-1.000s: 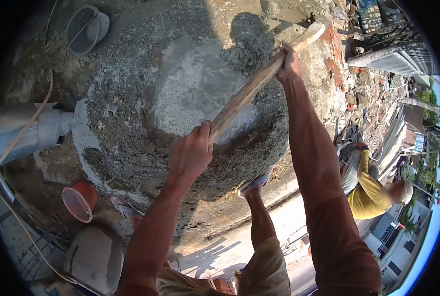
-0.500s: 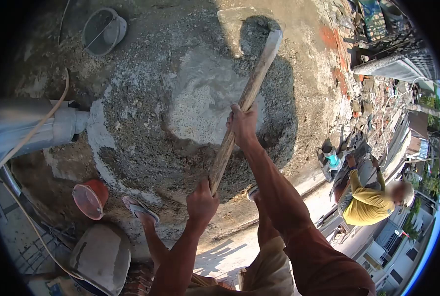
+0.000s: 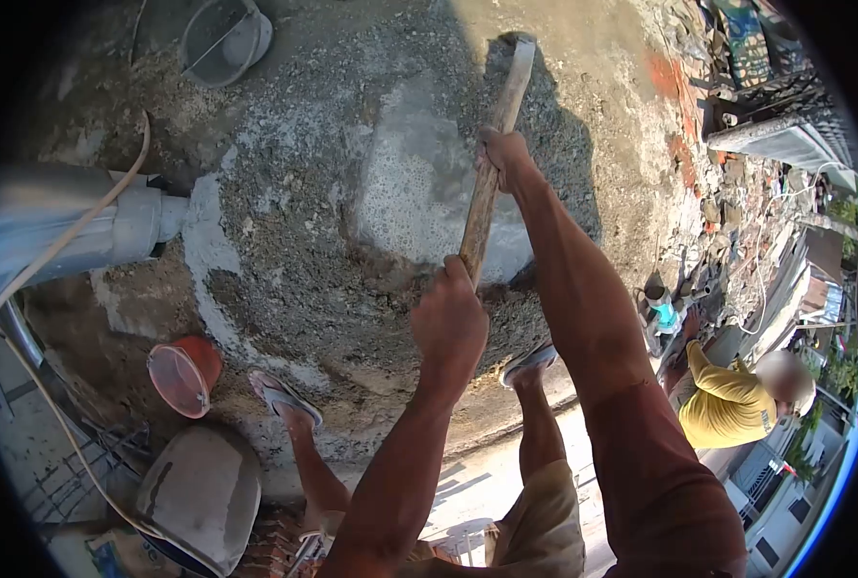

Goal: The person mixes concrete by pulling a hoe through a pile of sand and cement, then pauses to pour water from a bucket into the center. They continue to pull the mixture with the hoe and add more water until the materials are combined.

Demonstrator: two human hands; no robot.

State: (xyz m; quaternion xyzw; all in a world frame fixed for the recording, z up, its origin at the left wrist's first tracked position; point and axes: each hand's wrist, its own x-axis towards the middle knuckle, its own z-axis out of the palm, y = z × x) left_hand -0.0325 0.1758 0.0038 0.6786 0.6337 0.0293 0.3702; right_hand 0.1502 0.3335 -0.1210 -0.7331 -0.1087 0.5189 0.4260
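Observation:
A long wooden handle point(image 3: 484, 214) slants up and to the right over a ring of wet grey mix point(image 3: 289, 217). Near the handle's lower end my left hand point(image 3: 451, 313) is wrapped round it. Farther up, my right hand point(image 3: 503, 156) grips the same handle. Whatever tool head sits at its far end point(image 3: 523, 48) is not clearly visible. Beneath the handle, inside the ring, lies a pool of greyish water point(image 3: 410, 183).
A grey bucket point(image 3: 241, 48) stands at the upper left, an orange bucket point(image 3: 198, 366) at the lower left, near a grey tub point(image 3: 203, 496). A metal drum point(image 3: 73, 226) and hose point(image 3: 87, 217) are at left. A person in yellow point(image 3: 728, 405) crouches at right, beside rubble.
Both my hands and the handle have moved up and to the right in view, with the handle more upright. The surroundings have shifted slightly in view.

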